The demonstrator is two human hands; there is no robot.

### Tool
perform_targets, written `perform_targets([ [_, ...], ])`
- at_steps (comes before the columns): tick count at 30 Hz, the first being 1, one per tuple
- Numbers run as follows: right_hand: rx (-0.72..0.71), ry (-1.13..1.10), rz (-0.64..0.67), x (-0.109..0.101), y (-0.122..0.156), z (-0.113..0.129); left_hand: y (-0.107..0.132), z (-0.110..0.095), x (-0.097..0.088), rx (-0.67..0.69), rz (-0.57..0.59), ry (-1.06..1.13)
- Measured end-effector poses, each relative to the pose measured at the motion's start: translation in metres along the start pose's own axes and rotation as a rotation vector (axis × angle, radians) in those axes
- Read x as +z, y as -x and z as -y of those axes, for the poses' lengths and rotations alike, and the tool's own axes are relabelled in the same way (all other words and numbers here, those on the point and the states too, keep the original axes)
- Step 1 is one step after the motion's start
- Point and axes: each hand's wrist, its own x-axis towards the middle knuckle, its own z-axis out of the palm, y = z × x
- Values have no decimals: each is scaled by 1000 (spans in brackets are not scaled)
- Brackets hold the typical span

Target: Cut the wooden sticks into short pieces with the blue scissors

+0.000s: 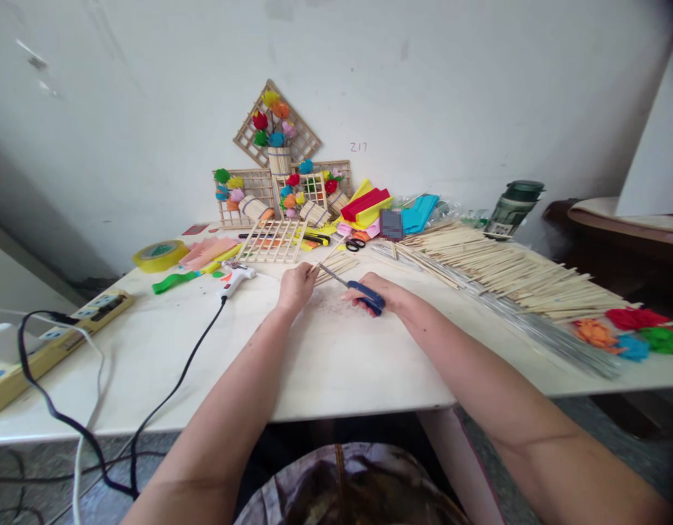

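My right hand (375, 290) is closed around the blue handles of a pair of scissors (367, 297), whose blades point up and left. Pinched in my left hand (297, 286) is a thin wooden stick (329, 254) that slants up to the right. The scissor tips reach the fingers of that hand; whether the blades touch the stick is too small to tell. Several short sticks (344, 264) lie on the table just behind the blades. Farther back a stick lattice (273, 242) rests at a tilt.
Left are a glue gun (238, 280), yellow tape (160, 255) and a power strip (57, 343) with trailing cords. Behind stand lattices with paper flowers (278, 120). A long pile of sticks (522, 270), wires (555, 339) and a dark green bottle (514, 210) lie right.
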Motion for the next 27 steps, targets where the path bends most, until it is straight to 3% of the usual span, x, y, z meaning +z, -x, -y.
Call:
perform_targets([
  [5, 1, 5, 13, -1, -3, -3, 2, -1, -3, 28, 0, -61],
  [27, 54, 35, -56, 2, 1, 9, 7, -21, -15, -42, 73, 365],
])
